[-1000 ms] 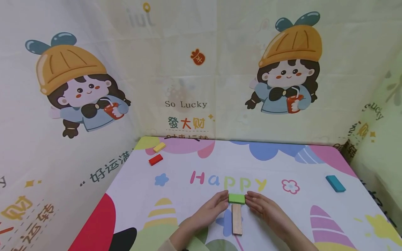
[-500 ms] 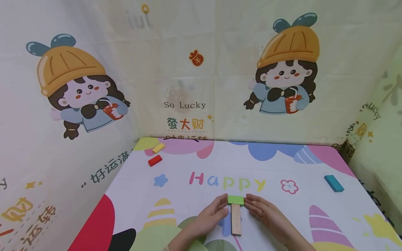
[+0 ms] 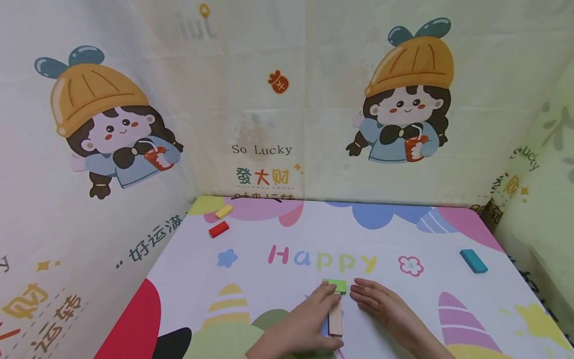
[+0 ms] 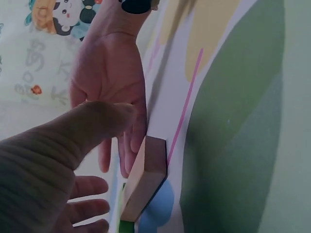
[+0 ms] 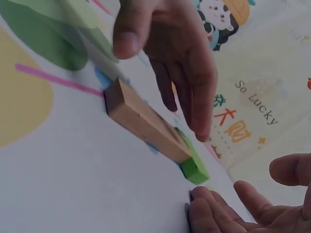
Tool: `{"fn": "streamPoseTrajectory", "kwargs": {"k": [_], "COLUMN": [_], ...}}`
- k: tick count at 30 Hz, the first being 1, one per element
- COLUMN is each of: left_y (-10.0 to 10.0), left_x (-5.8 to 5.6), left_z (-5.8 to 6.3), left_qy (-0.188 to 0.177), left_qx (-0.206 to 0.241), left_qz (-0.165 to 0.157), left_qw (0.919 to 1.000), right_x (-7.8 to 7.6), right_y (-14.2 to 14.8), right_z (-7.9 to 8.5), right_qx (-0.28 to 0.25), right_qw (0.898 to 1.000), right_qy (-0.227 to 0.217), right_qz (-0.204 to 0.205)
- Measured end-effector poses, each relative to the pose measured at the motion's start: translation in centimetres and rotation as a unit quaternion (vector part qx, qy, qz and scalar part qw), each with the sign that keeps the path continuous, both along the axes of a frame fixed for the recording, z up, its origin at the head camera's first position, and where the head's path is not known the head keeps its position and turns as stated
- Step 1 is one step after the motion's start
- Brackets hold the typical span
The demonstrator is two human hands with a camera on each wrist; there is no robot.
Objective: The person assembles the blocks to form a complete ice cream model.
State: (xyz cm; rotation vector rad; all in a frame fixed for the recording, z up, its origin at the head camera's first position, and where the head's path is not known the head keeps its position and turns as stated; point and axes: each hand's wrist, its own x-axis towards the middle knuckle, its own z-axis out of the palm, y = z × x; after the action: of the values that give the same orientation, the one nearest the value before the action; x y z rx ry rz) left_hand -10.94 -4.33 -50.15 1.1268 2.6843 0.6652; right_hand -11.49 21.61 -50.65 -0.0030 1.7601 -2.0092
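A plain wooden block [image 3: 335, 319] lies lengthwise on the printed tablecloth, its far end against a green block [image 3: 340, 286] set crosswise, so the two form a T. Over the wooden block hovers my left hand [image 3: 307, 319], fingers stretched toward the green block and thumb by the near end. The right wrist view shows a gap between this left hand [image 5: 180, 53] and the wood [image 5: 146, 121]. My right hand [image 3: 383, 304] rests on its edge to the right of the green block, fingers extended, holding nothing. In the head view, left fingers partly cover both blocks.
A yellow block [image 3: 223, 212] and a red block [image 3: 218, 230] lie at the back left of the table. Toward the right edge is a teal block [image 3: 474, 261]. Printed cloth [image 3: 332, 124] hangs behind and on both sides.
My left hand has moved from the green block's left side to above the wooden block, its thumb now spread toward the near end. The right hand has come slightly away from the green block.
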Motion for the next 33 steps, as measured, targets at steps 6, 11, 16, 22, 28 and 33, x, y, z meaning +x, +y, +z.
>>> {"fn": "streamPoseTrajectory", "kwargs": {"k": [6, 11, 16, 22, 28, 33], "left_y": [0.2, 0.2, -0.1, -0.3, -0.4, -0.4], "left_x": [-0.1, -0.2, -0.3, -0.2, -0.1, -0.2], "left_z": [0.1, 0.0, -0.1, 0.3, 0.4, 0.2], "left_qy": [0.074, 0.119, 0.158, 0.173, 0.161, 0.163], "left_qx": [-0.064, -0.084, -0.093, -0.086, -0.077, -0.08], "left_qz": [-0.019, -0.026, -0.038, -0.04, -0.034, -0.035], "left_qw": [0.9951, 0.9889, 0.9823, 0.9804, 0.9834, 0.9828], "right_x": [-0.2, -0.8, -1.4, -1.8, -2.1, -2.4], "right_y": [1.8, 4.5, 8.3, 12.3, 15.5, 18.3], "right_z": [0.1, 0.3, 0.4, 0.3, 0.1, 0.3], "right_qx": [0.033, 0.1, 0.18, 0.352, 0.446, 0.475], "right_qw": [0.998, 0.988, 0.974, 0.923, 0.879, 0.866], "right_qy": [0.003, 0.003, 0.006, 0.041, 0.049, 0.014], "right_qz": [-0.058, -0.118, -0.134, -0.148, -0.161, -0.156]}}
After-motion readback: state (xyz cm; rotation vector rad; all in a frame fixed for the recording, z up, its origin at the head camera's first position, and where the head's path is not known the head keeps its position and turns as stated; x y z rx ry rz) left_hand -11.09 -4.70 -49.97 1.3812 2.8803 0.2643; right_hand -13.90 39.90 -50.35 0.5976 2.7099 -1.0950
